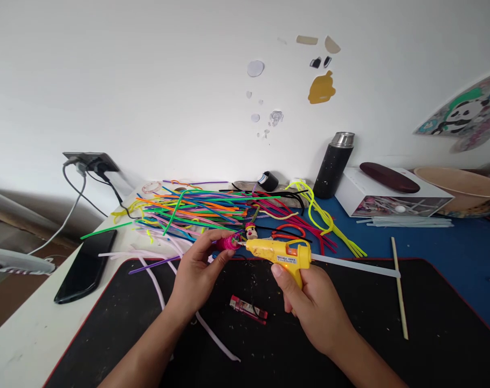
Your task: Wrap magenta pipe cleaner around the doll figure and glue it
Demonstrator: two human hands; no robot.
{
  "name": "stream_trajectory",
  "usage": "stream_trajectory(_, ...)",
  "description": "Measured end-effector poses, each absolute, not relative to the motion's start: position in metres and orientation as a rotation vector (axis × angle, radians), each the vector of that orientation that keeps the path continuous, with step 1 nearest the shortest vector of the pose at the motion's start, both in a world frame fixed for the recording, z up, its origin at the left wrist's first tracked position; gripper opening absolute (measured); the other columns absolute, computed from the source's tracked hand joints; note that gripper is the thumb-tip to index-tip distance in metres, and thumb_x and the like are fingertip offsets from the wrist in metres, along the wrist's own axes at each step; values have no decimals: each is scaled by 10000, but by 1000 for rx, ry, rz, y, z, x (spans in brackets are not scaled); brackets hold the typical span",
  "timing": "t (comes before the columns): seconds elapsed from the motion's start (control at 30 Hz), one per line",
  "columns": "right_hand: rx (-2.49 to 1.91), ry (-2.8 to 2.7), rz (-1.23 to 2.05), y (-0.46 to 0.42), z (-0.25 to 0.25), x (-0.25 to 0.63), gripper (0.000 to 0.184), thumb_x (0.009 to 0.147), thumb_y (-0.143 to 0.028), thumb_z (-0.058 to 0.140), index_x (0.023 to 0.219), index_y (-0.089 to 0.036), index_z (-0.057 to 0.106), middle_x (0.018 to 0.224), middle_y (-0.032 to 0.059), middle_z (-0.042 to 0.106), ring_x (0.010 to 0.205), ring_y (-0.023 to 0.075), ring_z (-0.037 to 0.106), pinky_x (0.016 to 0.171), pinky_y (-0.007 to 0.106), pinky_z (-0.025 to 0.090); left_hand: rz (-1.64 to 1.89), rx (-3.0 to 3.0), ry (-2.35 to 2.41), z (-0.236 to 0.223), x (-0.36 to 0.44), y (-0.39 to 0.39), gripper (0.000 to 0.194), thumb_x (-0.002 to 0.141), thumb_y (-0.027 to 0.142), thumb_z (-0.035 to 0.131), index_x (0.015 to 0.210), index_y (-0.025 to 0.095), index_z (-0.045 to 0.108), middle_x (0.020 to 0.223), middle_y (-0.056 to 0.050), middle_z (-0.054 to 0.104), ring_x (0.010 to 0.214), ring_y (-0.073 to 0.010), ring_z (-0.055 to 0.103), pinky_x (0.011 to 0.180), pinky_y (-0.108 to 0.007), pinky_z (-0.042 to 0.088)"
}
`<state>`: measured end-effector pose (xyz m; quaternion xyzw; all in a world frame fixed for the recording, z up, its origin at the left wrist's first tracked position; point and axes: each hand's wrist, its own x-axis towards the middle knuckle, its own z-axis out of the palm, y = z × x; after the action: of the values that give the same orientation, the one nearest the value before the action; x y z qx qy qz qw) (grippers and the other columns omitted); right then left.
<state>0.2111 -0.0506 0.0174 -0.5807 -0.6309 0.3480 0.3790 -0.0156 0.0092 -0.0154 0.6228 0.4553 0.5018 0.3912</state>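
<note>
Between the thumb and fingers of my left hand [198,269] is a small pink coiled pipe-cleaner piece [227,242]. My right hand [313,302] wraps round the handle of a yellow hot glue gun [279,254], which points left. Its metal nozzle meets or nearly meets the pink piece's right end; I cannot tell whether they touch. A long translucent glue stick [356,265] sticks out of the gun's back. Just behind the nozzle stands a small figure [251,230] with a pale face, partly hidden.
Many coloured pipe cleaners [204,207] lie heaped at the back. A red lighter [248,309] and a thin wooden stick [399,291] rest on the black mat [309,361]. A phone [85,267] lies left. A black thermos [333,164] and white drawer box [352,194] stand back right.
</note>
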Motion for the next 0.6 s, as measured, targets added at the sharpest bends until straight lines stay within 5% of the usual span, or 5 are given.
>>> stream_trajectory(0.6,-1468,-1627,909,-54,17,210,576,1042,-628,471,601,-258,487,440,-10,522,417,152,497,452,292,367,1252,1648,1178,-19,-17,9,222,948,304,745,1166,278,772,1191,-69,758,1109,-259,721,964,-390,597)
